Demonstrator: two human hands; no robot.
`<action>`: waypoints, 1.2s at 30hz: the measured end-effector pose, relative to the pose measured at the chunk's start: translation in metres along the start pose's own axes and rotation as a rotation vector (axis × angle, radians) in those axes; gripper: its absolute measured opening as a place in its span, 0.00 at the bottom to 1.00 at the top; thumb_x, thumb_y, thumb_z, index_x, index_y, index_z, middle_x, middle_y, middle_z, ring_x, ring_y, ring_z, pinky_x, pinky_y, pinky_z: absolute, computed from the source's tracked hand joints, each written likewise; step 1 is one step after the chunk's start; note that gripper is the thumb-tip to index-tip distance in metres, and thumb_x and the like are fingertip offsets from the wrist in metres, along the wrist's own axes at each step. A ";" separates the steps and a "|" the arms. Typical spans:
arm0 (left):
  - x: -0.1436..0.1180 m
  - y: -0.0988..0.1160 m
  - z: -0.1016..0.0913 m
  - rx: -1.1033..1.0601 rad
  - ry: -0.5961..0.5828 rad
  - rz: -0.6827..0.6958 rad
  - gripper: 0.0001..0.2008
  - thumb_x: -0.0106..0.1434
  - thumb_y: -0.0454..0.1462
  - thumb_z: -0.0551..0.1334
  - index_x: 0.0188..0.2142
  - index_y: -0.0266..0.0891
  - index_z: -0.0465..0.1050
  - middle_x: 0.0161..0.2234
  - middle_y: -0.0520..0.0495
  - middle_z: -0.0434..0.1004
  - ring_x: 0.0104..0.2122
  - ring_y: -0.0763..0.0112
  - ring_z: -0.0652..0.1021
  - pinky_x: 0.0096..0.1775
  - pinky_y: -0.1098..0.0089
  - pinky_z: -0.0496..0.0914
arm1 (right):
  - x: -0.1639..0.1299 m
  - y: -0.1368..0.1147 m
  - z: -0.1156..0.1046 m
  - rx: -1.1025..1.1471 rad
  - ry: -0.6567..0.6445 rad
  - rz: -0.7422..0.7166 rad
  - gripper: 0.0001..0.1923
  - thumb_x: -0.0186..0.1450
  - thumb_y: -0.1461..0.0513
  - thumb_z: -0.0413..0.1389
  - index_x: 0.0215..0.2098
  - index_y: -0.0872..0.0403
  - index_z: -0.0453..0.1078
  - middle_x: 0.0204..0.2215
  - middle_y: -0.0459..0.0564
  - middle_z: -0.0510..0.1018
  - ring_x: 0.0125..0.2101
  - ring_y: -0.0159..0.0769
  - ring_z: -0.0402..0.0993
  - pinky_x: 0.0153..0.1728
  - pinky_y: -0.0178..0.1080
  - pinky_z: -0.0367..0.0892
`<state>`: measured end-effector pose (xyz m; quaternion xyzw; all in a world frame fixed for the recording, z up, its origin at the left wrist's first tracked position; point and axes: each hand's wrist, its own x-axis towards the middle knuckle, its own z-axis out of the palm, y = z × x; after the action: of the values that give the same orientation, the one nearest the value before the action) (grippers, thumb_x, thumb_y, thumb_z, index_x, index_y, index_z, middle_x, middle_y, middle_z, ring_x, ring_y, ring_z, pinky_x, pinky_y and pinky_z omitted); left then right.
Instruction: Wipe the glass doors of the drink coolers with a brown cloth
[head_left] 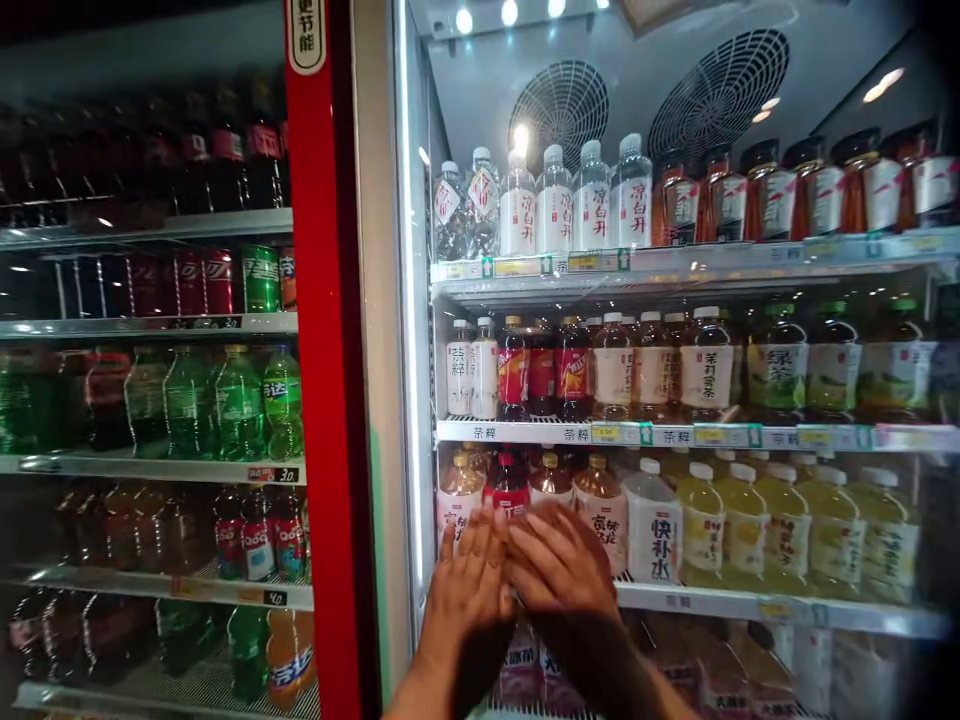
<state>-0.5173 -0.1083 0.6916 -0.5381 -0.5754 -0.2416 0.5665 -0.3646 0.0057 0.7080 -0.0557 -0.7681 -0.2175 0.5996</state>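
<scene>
My left hand [469, 580] is raised in front of the lower part of the lit drinks fridge, back towards me, its fingers stretched upward. Close beside it, my right hand [561, 565] slants up to the left with its fingers extended. The two hands meet or overlap near the fingertips; whether they touch the fridge front I cannot tell. Nothing shows in either hand. Behind them stand a red-labelled bottle [507, 482] and peach-drink bottles [602, 505], partly covered by my fingers. To their right is a clear bottle with a white label [652, 525].
Higher shelves hold water bottles [555, 205], amber bottles [776, 195] and tea bottles [706, 362]. A red upright [322, 330] separates this fridge from another at left, stocked with green soda bottles [189, 400] and cans [261, 280]. Light reflections suggest glass in front.
</scene>
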 end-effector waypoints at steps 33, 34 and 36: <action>0.189 0.114 0.016 -0.195 0.001 -0.201 0.45 0.70 0.33 0.56 0.77 0.41 0.26 0.77 0.36 0.34 0.76 0.52 0.42 0.73 0.40 0.33 | 0.093 0.204 -0.126 -0.020 -0.002 -0.051 0.24 0.66 0.62 0.61 0.60 0.42 0.71 0.67 0.47 0.69 0.70 0.47 0.59 0.71 0.58 0.59; 0.196 0.118 0.016 -0.203 0.016 -0.195 0.45 0.70 0.33 0.56 0.77 0.41 0.27 0.77 0.37 0.34 0.76 0.53 0.42 0.74 0.42 0.33 | 0.089 0.211 -0.132 -0.036 0.061 0.015 0.24 0.66 0.63 0.61 0.60 0.43 0.71 0.66 0.48 0.70 0.70 0.48 0.60 0.70 0.58 0.61; 0.206 0.126 0.015 -0.214 0.041 -0.170 0.44 0.71 0.33 0.56 0.77 0.40 0.28 0.77 0.38 0.34 0.76 0.55 0.43 0.74 0.46 0.32 | 0.071 0.216 -0.138 -0.065 0.172 0.099 0.23 0.65 0.65 0.61 0.59 0.45 0.73 0.64 0.51 0.71 0.68 0.50 0.63 0.68 0.58 0.65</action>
<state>-0.3649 0.0149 0.8336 -0.5399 -0.5783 -0.3595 0.4949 -0.1853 0.1317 0.8583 -0.0940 -0.7026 -0.2161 0.6714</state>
